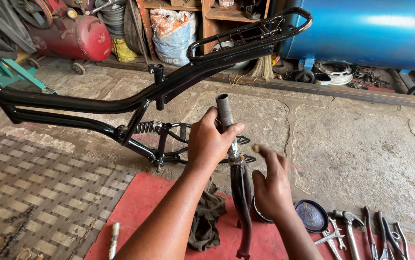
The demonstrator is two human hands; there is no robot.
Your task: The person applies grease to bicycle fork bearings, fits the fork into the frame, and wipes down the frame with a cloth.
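My left hand (208, 140) grips the bare metal steerer tube of a black bicycle fork (240, 192), holding it upright over a red mat (140, 212). Close beside the fork's crown, my right hand (271, 185) is blurred, its fingers raised and pinched near the tube; whether it holds a small part I cannot tell. A black bicycle frame (135, 103) with a coil spring and rear carrier lies on the concrete floor just beyond the fork.
A dark rag (207, 216) lies on the mat under my left arm. A round blue dish (312, 215), pliers and wrenches (361, 233) lie at the right. A metal rod (114, 238) and chain (17, 238) lie at lower left. A blue tank (366, 29) and red compressor (72, 36) stand behind.
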